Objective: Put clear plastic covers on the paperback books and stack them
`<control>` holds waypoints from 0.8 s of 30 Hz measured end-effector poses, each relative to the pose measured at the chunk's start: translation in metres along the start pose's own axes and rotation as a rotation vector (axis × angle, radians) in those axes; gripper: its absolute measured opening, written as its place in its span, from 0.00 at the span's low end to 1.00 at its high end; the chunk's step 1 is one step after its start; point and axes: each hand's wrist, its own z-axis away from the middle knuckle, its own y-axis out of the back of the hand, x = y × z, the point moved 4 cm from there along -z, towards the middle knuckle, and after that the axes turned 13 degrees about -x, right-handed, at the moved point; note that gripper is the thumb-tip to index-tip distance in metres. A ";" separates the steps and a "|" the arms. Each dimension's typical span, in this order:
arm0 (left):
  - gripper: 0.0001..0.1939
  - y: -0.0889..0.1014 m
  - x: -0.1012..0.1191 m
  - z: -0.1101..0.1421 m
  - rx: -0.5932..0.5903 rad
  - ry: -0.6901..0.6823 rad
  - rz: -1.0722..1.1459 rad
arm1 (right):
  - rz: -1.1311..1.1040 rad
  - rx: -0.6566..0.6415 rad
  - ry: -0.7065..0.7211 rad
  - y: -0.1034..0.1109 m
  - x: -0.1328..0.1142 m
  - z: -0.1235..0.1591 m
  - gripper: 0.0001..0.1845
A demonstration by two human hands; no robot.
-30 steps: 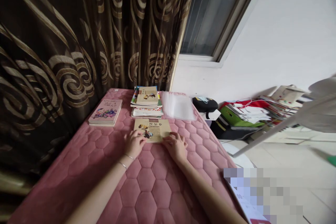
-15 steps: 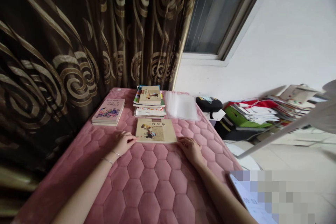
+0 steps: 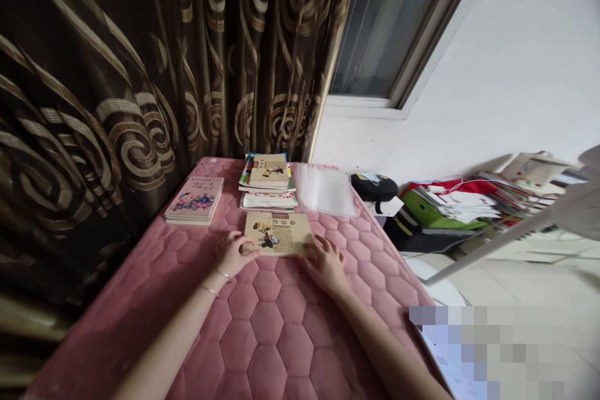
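The tan book (image 3: 281, 232) appears flat on the pink mattress (image 3: 266, 328), left hand (image 3: 237, 253) at its eight o'clock corner, right hand (image 3: 325, 264) at four. Their fingers bend there; whether they grip is unclear. Light, even pressure should avoid creasing.

Room in home: pink quilted mattress (image 3: 266, 331), swirl-patterned curtain (image 3: 154, 75), window (image 3: 382, 31), papers (image 3: 470, 206) piled along white wall (image 3: 520, 69)

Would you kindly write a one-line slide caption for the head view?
Left hand and right hand at opposite ends of a beige book on a pink quilted surface, a stack of books beyond.
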 end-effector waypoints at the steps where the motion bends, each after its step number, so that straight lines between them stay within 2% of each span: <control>1: 0.16 -0.004 0.009 0.000 0.002 0.060 -0.034 | 0.014 0.011 -0.017 -0.002 -0.010 -0.001 0.21; 3: 0.23 -0.012 0.026 0.001 0.015 0.181 -0.086 | 0.040 0.024 -0.042 -0.008 -0.029 -0.003 0.26; 6: 0.25 -0.019 0.045 0.003 0.033 0.277 -0.119 | 0.048 0.029 -0.096 -0.014 -0.046 -0.005 0.30; 10: 0.24 -0.018 0.041 0.005 0.028 0.278 -0.112 | 0.007 0.011 -0.142 -0.013 -0.042 -0.005 0.28; 14: 0.17 -0.008 0.013 0.002 -0.032 0.140 -0.034 | -0.076 -0.093 -0.086 -0.008 -0.011 -0.008 0.20; 18: 0.13 0.004 -0.014 -0.001 -0.088 -0.079 0.105 | -0.197 -0.143 0.099 -0.005 0.024 -0.015 0.15; 21: 0.12 0.007 -0.023 -0.003 -0.118 -0.145 0.146 | -0.245 -0.152 0.197 -0.003 0.037 -0.019 0.15; 24: 0.11 0.008 -0.024 -0.003 -0.126 -0.173 0.156 | -0.234 -0.172 0.242 -0.002 0.040 -0.021 0.15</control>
